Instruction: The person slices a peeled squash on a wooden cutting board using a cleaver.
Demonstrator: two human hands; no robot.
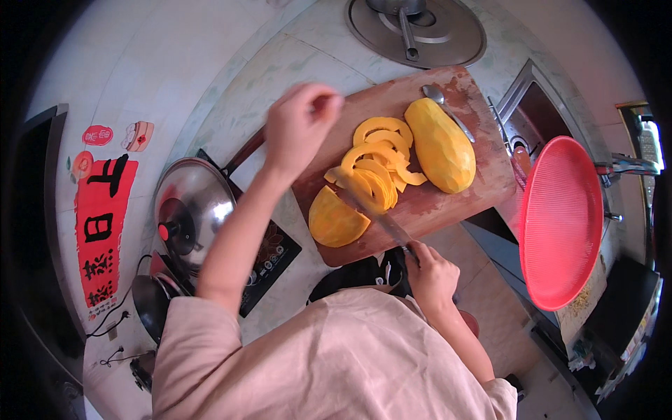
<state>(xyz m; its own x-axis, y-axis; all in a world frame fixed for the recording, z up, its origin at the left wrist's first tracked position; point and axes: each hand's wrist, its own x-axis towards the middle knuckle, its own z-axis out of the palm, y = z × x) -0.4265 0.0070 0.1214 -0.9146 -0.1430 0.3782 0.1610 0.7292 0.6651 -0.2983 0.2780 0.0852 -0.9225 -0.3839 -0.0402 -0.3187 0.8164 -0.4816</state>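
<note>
A kitchen knife point(386, 223) is gripped by the handle in my right hand point(433, 275) at the near edge of the wooden cutting board point(420, 218). Its blade lies between a cut chunk of peeled pumpkin point(338, 218) and a pile of curved pumpkin slices point(380, 173). A larger peeled pumpkin piece point(443, 149) rests to the right, beside a metal spoon point(434, 94). My left hand point(304, 126) is raised near the board's left edge, blurred, its fingers curled; whether it holds anything cannot be told.
A domed steel lid point(197, 205) and an induction cooktop point(273, 262) stand left of the board. Beyond it, a small pan point(399, 6) sits on a large metal lid point(462, 42). At the right are a sink point(535, 105) and a red mesh basket point(562, 226).
</note>
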